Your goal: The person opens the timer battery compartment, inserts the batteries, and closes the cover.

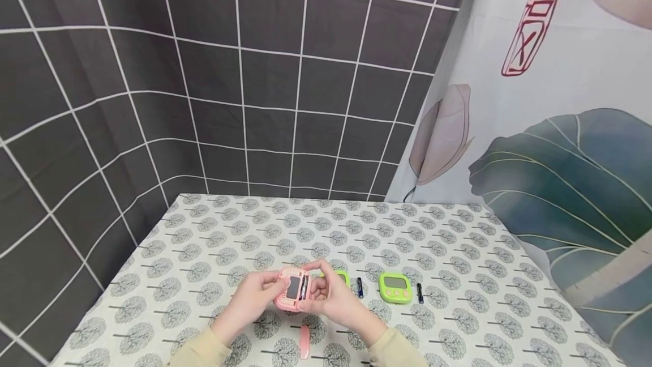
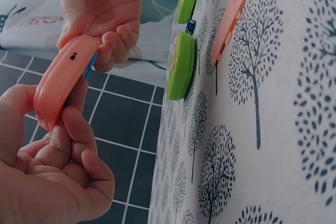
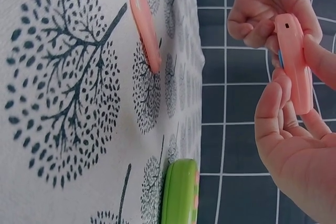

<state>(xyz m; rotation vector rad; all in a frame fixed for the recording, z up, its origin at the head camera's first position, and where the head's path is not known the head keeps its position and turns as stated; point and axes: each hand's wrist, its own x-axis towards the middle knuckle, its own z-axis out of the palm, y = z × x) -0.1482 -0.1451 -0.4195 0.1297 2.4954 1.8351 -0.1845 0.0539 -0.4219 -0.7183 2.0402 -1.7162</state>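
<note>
Aloft, a pink device (image 1: 294, 289) in the pinch of left fingers (image 2: 79, 129) at one side, right fingers (image 3: 269, 109) at the other.

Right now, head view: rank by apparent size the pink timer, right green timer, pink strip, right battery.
1. Pink timer and right green timer: unsure; pink is raised nearer the camera, partly finger-covered.
2. Pink strip
3. Right battery

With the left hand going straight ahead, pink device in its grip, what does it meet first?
Probably the right hand, whose fingers hold the pink device's other side; exact depth is unclear.
</note>
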